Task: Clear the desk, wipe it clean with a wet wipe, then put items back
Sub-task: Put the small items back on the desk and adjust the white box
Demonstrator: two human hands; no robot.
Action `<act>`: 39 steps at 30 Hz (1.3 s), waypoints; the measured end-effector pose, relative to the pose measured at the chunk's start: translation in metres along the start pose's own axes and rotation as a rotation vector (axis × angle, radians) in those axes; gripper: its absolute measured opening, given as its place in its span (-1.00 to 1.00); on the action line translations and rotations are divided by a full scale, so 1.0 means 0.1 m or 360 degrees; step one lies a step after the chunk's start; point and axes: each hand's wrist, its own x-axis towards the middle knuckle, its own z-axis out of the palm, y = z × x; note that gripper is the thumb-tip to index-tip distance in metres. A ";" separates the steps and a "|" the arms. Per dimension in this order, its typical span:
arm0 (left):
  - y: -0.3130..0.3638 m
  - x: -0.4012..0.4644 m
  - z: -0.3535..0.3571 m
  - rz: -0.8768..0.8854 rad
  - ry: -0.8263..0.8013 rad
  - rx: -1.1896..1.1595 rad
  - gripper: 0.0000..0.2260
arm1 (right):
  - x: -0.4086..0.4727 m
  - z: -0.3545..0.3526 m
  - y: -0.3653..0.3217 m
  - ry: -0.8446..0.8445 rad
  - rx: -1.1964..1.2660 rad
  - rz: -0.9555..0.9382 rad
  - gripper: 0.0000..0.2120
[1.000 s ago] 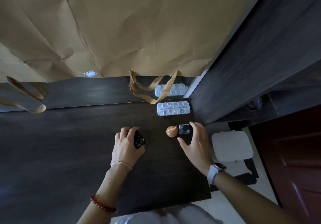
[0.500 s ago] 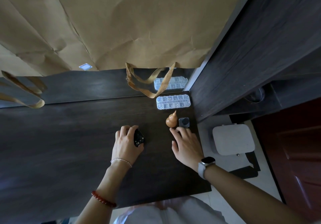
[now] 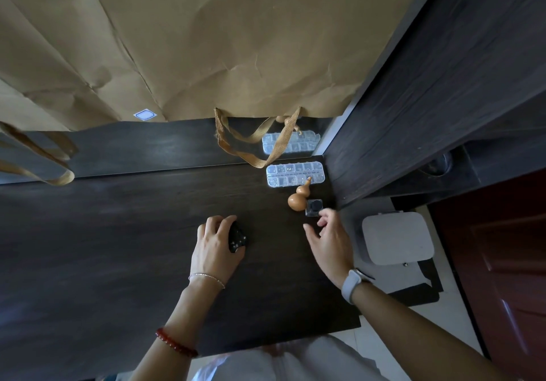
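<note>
On the desk [image 3: 118, 247], the left hand [image 3: 214, 252] grips a black object [image 3: 237, 237]. The right hand [image 3: 329, 241] hovers loosely open and empty just beside the jar [image 3: 313, 207], which touches the gourd [image 3: 298, 199] near the box [image 3: 295, 174].

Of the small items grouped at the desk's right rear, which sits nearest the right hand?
The small dark-capped glass bottle, just beyond the right hand. The orange gourd stands beside it, and the clear compartment box lies farther back.

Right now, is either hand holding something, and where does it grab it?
The left hand holds a small black object, its grip curled over the object's left side. The right hand holds nothing, fingers loose just short of the small dark bottle.
</note>
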 end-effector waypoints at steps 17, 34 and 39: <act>-0.02 0.02 -0.01 0.0008 -0.0052 0.0004 -0.45 | 0.34 -0.13 -0.35 0.0239 -0.0267 -0.0454 -0.76; -0.06 0.01 -0.02 0.0031 -0.0067 -0.0017 -0.45 | 0.71 0.11 -0.50 0.0000 -0.0514 -0.0201 -0.49; -0.07 0.01 -0.01 0.0050 -0.0060 -0.0024 -0.45 | 0.48 0.03 -0.38 0.0206 0.0140 -0.0412 -0.64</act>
